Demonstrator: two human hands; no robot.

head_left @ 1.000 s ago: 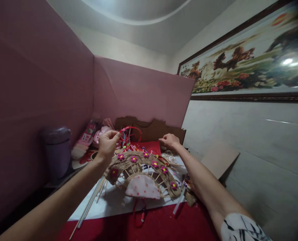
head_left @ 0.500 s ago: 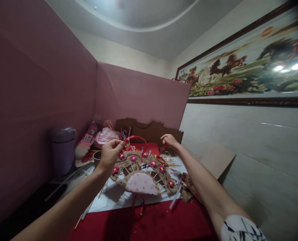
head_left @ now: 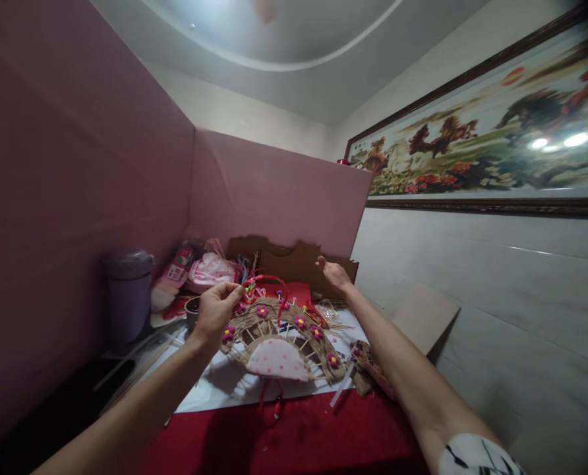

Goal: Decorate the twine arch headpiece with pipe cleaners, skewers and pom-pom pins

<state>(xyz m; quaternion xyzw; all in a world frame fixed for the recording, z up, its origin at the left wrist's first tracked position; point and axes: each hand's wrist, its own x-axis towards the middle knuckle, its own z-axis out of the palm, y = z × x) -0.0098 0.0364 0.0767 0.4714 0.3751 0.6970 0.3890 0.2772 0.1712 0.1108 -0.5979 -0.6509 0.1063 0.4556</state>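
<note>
At the far edge of the fan craft (head_left: 279, 333), the left hand (head_left: 215, 310) pinches a red ribbon (head_left: 267, 282) while the right hand (head_left: 332, 272) hangs open, so a tug may snag the fan's sticks.

Tan woven fan (head_left: 254, 323) with magenta yellow-centred flowers (head_left: 262, 311), pink dotted centre; red ribbon (head_left: 269, 282); red tablecloth (head_left: 304, 439); purple bin (head_left: 127, 293); pink partition (head_left: 274, 191).
</note>
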